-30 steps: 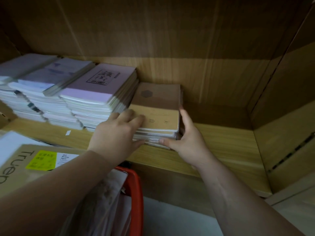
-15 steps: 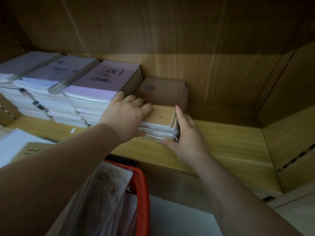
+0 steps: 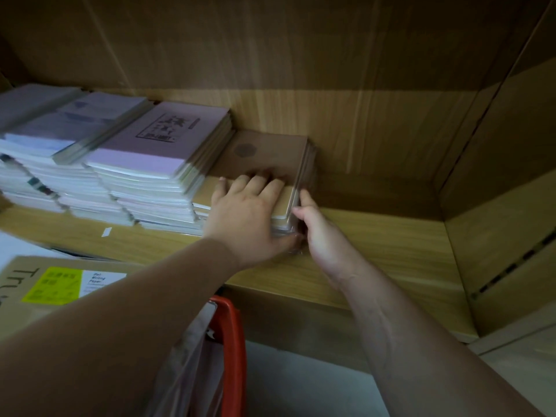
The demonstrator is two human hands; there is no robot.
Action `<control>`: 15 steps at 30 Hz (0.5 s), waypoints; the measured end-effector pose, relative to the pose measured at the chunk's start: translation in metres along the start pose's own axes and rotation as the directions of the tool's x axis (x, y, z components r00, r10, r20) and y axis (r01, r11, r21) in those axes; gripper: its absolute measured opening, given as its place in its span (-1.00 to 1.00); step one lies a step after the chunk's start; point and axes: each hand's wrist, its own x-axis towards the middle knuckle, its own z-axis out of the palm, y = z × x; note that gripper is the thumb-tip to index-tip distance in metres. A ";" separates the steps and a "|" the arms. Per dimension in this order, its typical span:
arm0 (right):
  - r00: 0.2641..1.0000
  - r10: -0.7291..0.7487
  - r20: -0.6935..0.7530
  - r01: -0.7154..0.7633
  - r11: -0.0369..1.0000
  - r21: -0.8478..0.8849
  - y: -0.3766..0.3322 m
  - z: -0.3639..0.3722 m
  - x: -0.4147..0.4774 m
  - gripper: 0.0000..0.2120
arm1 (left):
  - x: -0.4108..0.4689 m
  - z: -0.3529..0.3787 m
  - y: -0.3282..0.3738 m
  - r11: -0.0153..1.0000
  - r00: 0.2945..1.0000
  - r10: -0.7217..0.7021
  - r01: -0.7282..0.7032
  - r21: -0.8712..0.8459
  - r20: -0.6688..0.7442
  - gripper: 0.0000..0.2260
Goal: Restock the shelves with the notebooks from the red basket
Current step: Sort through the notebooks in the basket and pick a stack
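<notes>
Head view: brown notebooks (image 3: 264, 159) lie flat, long axis toward shelf (image 3: 376, 242) back.

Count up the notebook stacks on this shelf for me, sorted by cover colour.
Brown kraft stack: 1
Pink stack: 1
Pale lavender-grey stacks: 2
Total: 4 stacks
</notes>
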 end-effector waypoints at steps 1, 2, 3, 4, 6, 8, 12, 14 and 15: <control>1.000 -0.002 -0.024 0.003 1.000 0.025 0.002 -0.001 0.000 -0.44 | 0.001 0.000 0.001 1.000 1.000 -0.004 0.004 0.007 0.003 -0.12; 0.998 -0.004 -0.064 0.009 0.997 0.070 0.003 -0.001 -0.002 -0.47 | 0.002 0.000 0.002 1.000 1.000 -0.001 0.000 0.018 0.010 -0.12; 0.993 0.002 -0.114 0.012 0.993 0.121 0.004 -0.002 -0.002 -0.49 | 0.002 0.001 0.001 1.000 1.000 0.006 -0.007 0.029 0.018 -0.12; 0.985 0.012 -0.169 0.019 0.984 0.179 0.005 -0.002 -0.002 -0.52 | 0.003 0.001 0.000 0.999 1.000 0.014 -0.015 0.041 0.022 -0.13; 0.973 0.046 -0.227 0.013 0.968 0.251 0.006 -0.003 -0.002 -0.65 | 0.003 0.002 -0.002 0.998 0.999 0.035 -0.036 0.060 0.020 -0.15; 0.980 0.056 -0.194 -0.006 0.969 0.247 0.009 -0.002 -0.007 -0.76 | 0.002 0.001 -0.004 0.996 0.998 0.055 -0.056 0.076 0.022 -0.16; 0.998 0.027 -0.049 -0.018 0.984 0.177 0.011 0.002 -0.020 -0.54 | 0.000 -0.012 -0.008 0.993 0.990 0.074 -0.084 0.077 0.121 -0.06; 0.998 0.046 -0.049 -0.035 0.978 0.206 0.004 0.002 -0.022 -0.56 | -0.008 -0.021 -0.011 0.989 0.983 0.082 -0.100 0.106 0.162 0.04; 0.995 0.058 -0.084 -0.039 0.977 0.209 -0.001 0.002 -0.024 -0.57 | -0.014 -0.027 -0.012 0.988 0.982 0.077 -0.098 0.118 0.173 0.06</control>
